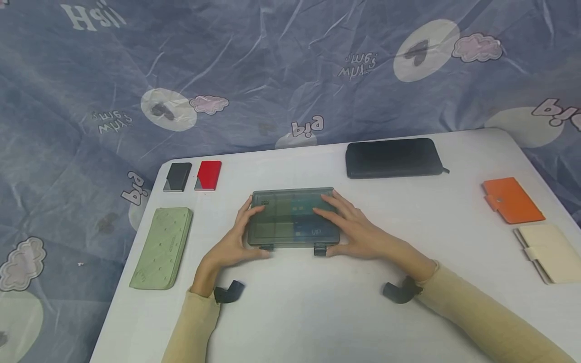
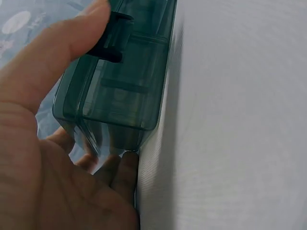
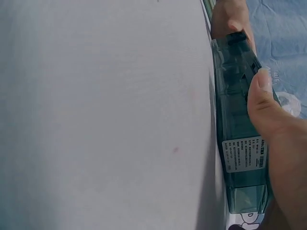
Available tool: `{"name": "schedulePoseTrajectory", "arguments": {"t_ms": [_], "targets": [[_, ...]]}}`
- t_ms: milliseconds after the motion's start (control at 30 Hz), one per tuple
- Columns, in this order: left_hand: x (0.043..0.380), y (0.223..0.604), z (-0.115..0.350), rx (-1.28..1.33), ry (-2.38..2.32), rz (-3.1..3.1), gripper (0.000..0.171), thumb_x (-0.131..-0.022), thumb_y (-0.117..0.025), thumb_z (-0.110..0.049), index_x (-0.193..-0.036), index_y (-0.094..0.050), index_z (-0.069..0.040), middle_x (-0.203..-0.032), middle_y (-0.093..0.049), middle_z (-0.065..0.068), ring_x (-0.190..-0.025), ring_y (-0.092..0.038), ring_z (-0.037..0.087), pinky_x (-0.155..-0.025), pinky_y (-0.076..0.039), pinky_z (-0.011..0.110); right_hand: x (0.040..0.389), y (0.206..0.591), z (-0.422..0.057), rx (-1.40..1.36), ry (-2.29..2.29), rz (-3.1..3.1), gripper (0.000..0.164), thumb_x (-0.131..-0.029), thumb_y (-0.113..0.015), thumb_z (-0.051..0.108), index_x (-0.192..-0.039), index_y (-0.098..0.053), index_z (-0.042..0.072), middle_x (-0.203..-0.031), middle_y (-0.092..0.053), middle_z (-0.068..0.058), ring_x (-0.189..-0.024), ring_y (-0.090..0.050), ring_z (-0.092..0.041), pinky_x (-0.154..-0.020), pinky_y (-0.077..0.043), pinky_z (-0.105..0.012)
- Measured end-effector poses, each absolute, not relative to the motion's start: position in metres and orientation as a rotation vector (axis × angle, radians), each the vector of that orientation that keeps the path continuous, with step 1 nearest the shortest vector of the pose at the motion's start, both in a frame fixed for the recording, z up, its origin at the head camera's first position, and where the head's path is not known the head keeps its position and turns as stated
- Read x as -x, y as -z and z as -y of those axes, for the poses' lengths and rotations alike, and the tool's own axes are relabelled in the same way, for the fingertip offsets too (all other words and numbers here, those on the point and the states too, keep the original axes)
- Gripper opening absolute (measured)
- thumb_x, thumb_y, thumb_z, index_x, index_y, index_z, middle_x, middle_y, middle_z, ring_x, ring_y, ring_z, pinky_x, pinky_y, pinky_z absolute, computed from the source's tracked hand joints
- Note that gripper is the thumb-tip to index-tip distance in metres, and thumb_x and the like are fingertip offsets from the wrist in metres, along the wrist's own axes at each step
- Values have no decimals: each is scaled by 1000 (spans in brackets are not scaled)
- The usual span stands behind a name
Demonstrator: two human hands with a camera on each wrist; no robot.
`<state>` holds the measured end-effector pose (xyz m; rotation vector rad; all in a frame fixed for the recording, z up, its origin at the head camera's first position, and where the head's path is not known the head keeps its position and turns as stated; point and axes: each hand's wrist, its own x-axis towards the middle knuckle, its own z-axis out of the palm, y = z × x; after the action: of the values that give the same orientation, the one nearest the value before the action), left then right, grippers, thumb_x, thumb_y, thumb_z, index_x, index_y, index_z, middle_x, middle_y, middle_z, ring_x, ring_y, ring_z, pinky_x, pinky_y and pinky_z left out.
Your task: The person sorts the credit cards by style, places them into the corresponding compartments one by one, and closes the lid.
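Observation:
A translucent dark-green plastic case (image 1: 281, 217) lies flat on the white table, its lid down. Blue card-like shapes, one lettered VIP, show through its right half. My left hand (image 1: 231, 244) grips the left end, thumb at the front beside the left latch (image 1: 267, 247). Around the right end, my right hand (image 1: 360, 229) holds the case with fingers over the lid and thumb near the right latch (image 1: 320, 249). In the left wrist view the thumb touches a dark latch (image 2: 112, 38). A white printed label (image 3: 244, 154) shows on the front side in the right wrist view.
A black zip wallet (image 1: 394, 158) lies behind, right of the case. Further right are an orange card holder (image 1: 514, 200) and a cream one (image 1: 551, 254). At left lie a green wallet (image 1: 161, 249), a black card case (image 1: 178, 175) and a red one (image 1: 209, 175).

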<state>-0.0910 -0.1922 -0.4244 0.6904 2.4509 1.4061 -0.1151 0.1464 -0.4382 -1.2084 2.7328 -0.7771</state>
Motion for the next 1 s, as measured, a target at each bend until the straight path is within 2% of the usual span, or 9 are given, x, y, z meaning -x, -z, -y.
{"name": "schedulePoseTrajectory", "arguments": {"t_ms": [167, 433, 500, 600, 700, 867, 1000], "targets": [[90, 425, 194, -659, -1421, -2462, 94, -69, -83, -21, -144, -27, -11, -156, 8, 9, -143, 3, 29, -106, -14, 65, 113, 439, -146, 1231, 709, -2768, 92, -73, -61, 67, -148, -24, 28, -156, -8, -8, -143, 3, -32, -97, -25, -68], [90, 424, 190, -634, -1461, -2540, 86, -67, -84, -17, -139, -37, -7, -155, -4, 13, -142, -7, 34, -107, -16, 63, 115, 438, -144, 1308, 542, -2845, 102, -67, -62, 73, -148, -23, 25, -155, -10, -10, -143, -1, -34, -95, -34, -62], [90, 424, 189, -634, -1467, -2543, 86, -67, -84, -15, -139, -38, -6, -155, -5, 13, -142, -8, 35, -107, -17, 63, 115, 437, -143, 1322, 504, -2867, 103, -66, -66, 70, -148, -24, 24, -154, -12, -12, -142, -3, -36, -95, -36, -61], [90, 424, 190, -629, -1474, -2535, 86, -66, -84, -15, -139, -38, -6, -155, -5, 13, -142, -9, 34, -107, -17, 63, 114, 434, -140, 1328, 512, -2882, 99, -67, -74, 55, -147, -27, 21, -153, -15, -14, -141, -7, -39, -96, -36, -61], [90, 426, 190, -620, -1498, -2520, 86, -66, -84, -16, -139, -38, -7, -155, -4, 12, -142, -8, 33, -107, -16, 63, 114, 433, -137, 1315, 521, -2899, 92, -68, -75, 41, -145, -30, 20, -151, -19, -15, -140, -10, -40, -98, -36, -60], [95, 441, 195, -606, -1505, -2530, 89, -65, -85, -21, -140, -38, -13, -156, -3, 4, -143, -7, 27, -106, -15, 64, 115, 434, -136, 1291, 469, -2923, 90, -69, -72, 39, -145, -28, 22, -152, -18, -14, -140, -10, -39, -96, -39, -57], [102, 457, 200, -603, -1474, -2547, 91, -64, -86, -28, -141, -38, -21, -156, -2, -5, -143, -6, 19, -108, -16, 61, 113, 435, -136, 1281, 447, -2909, 90, -71, -69, 35, -147, -24, 22, -153, -14, -13, -141, -5, -38, -100, -36, -57]]}}
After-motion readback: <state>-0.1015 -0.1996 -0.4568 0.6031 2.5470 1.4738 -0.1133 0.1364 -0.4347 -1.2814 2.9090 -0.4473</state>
